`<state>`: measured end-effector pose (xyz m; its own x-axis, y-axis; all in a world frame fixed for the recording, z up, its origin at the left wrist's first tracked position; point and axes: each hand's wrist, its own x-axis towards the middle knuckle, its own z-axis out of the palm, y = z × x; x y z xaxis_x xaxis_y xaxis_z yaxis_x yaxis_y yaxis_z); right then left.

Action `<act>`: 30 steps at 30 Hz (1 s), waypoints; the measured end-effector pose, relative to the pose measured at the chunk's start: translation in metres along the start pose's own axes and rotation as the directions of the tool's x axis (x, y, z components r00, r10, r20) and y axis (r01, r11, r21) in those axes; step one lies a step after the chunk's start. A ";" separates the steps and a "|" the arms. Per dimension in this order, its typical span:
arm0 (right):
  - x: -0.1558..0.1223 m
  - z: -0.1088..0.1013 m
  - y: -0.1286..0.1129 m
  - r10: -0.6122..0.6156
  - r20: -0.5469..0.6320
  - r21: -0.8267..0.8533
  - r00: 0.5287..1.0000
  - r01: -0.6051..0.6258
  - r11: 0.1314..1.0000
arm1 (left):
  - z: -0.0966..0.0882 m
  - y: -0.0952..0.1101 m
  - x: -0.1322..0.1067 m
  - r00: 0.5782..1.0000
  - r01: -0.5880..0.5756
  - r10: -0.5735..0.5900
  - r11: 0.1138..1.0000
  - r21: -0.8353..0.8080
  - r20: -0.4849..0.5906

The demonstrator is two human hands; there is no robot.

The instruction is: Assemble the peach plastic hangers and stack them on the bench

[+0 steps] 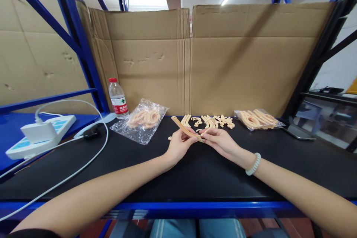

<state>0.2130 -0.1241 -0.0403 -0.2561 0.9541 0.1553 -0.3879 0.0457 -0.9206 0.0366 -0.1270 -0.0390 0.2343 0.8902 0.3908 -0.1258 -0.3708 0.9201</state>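
Observation:
My left hand [178, 145] is closed round a long, pale orange plastic strip [182, 127] that slants up to the left above the black table [111, 163]. My right hand [219, 140] pinches a small curved piece [205, 131] of the same plastic against the strip's lower end; the two hands touch at the fingertips. Just behind them lie several loose pale orange pieces [212, 121] in a row.
A clear bag of pieces [143, 119] lies left of the hands, another bag [258, 119] to the right. A water bottle [118, 98] stands at the back left. A white power strip [39, 134] with cables sits far left. Cardboard [192, 59] walls the back.

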 end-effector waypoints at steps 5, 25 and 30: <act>0.000 0.000 -0.004 0.100 0.058 0.034 0.993 -0.102 0.994 | -0.001 0.000 -0.001 1.000 -0.006 0.006 0.999 0.037 0.018; 0.000 0.001 -0.002 0.105 0.087 0.061 0.991 -0.111 0.992 | 0.001 0.004 -0.002 0.999 -0.040 0.039 0.996 0.077 0.016; -0.002 0.005 -0.002 0.106 0.109 0.045 0.988 -0.112 0.993 | 0.003 0.007 -0.005 0.998 -0.056 0.053 0.993 0.105 0.030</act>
<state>0.2102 -0.1273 -0.0367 -0.3904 0.9158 0.0946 -0.3967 -0.0746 -0.9149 0.0377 -0.1343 -0.0346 0.2561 0.8609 0.4397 -0.0367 -0.4458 0.8944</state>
